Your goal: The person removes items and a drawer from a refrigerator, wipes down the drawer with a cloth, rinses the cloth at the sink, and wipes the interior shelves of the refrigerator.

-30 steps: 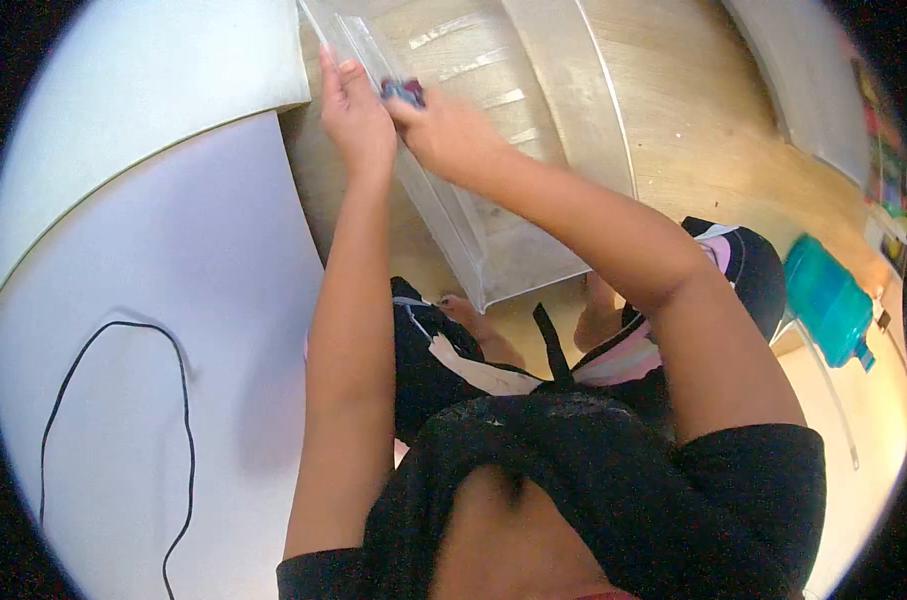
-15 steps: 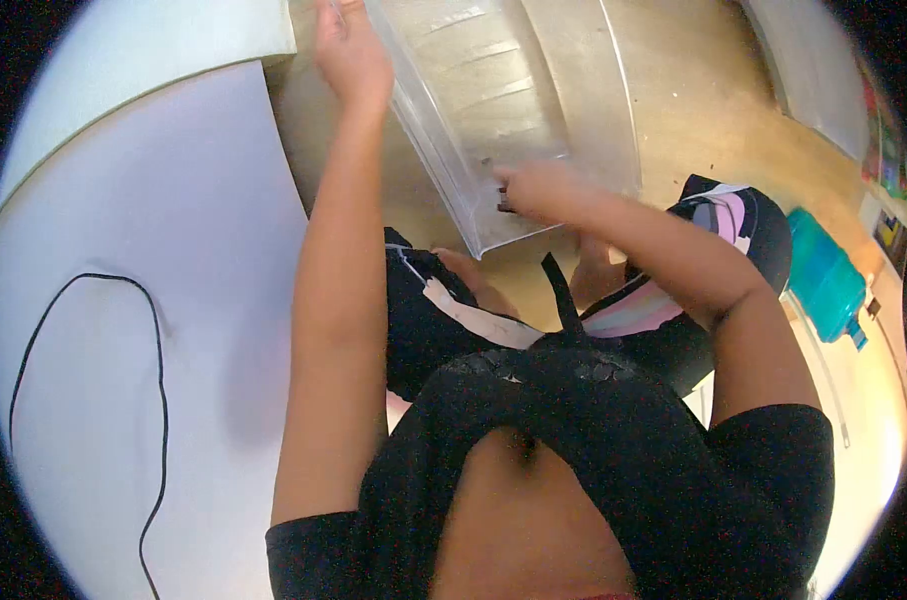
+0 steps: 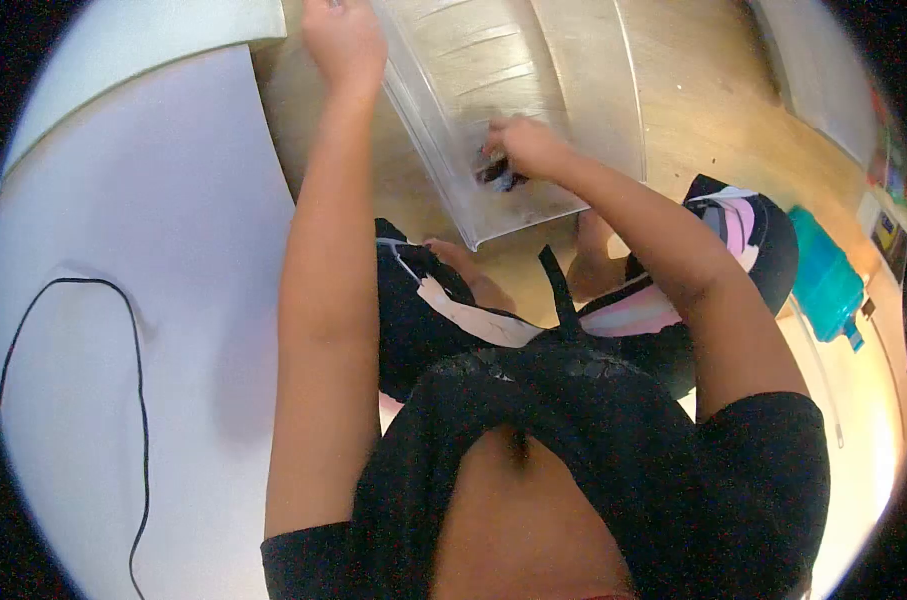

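Observation:
A clear plastic container stands on the wooden floor in front of my knees. My left hand is at its upper left rim near the frame's top edge, with the fingers curled and partly cut off. Inside the near part of the container, my right hand is bent down over a small dark object. Its fingertips are blurred, so I cannot tell whether they grip the object or only hover beside it.
A white surface fills the left side, with a black cable on it. A teal translucent bottle lies at the right, beyond my knee. Colourful items stand at the far right edge.
My right hand has moved from beside my left hand down into the near part of the container, and the dark object now lies below its fingers. The view has shifted slightly.

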`<action>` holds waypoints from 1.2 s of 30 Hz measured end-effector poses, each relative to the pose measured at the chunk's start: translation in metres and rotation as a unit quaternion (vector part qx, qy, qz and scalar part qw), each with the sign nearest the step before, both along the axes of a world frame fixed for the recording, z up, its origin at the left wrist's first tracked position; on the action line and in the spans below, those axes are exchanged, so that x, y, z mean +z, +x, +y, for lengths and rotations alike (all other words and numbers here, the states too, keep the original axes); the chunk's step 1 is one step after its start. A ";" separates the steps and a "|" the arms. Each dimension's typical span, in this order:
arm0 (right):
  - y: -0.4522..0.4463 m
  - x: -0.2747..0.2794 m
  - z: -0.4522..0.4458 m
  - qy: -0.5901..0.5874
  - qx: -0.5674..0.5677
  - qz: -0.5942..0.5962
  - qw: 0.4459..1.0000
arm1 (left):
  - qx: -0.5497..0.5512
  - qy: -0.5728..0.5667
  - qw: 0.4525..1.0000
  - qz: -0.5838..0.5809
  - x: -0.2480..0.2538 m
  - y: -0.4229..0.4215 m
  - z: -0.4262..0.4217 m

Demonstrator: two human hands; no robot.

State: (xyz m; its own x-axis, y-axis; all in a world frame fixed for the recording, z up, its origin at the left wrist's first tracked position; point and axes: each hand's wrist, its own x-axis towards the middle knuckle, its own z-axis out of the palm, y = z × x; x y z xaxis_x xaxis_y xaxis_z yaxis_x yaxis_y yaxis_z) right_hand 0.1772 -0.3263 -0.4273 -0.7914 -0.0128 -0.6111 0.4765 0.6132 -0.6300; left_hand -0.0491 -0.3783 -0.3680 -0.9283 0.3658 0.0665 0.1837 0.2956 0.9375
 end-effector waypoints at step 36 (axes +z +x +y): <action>0.019 0.077 -0.021 -0.303 0.126 -0.056 0.943 | 0.020 -0.056 0.996 0.059 -0.003 -0.004 -0.002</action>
